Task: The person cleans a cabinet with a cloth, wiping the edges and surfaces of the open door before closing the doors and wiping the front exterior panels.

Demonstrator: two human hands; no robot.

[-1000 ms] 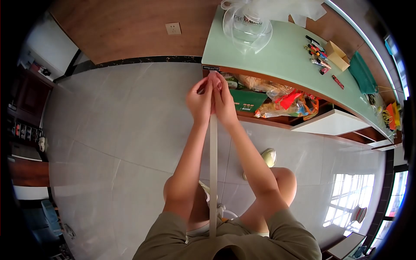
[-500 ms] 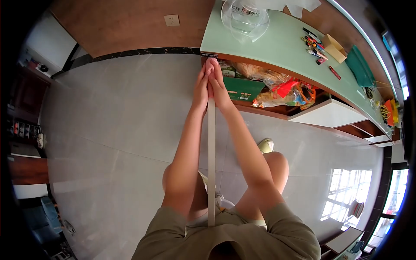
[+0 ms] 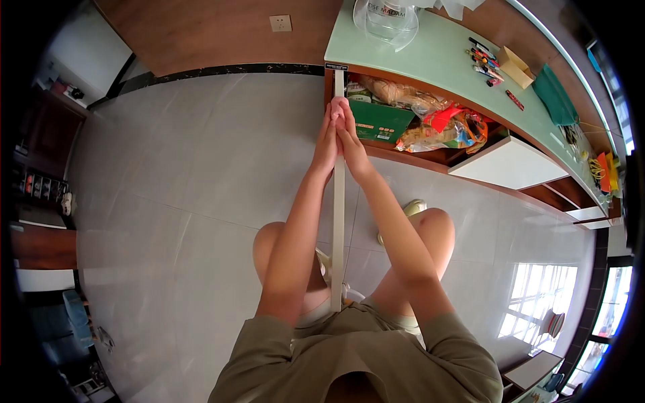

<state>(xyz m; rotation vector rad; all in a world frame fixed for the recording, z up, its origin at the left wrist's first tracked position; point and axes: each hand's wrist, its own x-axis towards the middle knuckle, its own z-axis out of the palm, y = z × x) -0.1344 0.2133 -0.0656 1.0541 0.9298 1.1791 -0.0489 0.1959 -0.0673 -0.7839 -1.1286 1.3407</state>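
Observation:
A long, pale door panel is seen edge-on, its narrow top edge (image 3: 338,235) running from the cabinet corner toward my body. Pressed together over this edge, my left hand (image 3: 325,149) and my right hand (image 3: 353,151) hold a pink cloth (image 3: 338,109) between them. The cloth's folded end shows beyond my fingertips, and part of it is hidden under my palms. Just right of the hands, a green box (image 3: 381,122) sits in the open cabinet.
The pale green cabinet top (image 3: 430,64) bears a clear container (image 3: 386,21), pens (image 3: 485,60), a cardboard box (image 3: 515,67) and a teal bin (image 3: 555,94). Plastic bags (image 3: 447,127) fill the shelf. A white door (image 3: 509,163) stands open at right.
Both hands have slid back along the edge toward my body with the pink cloth, away from the cabinet corner. The far end of the edge now shows. The view has shifted a little.

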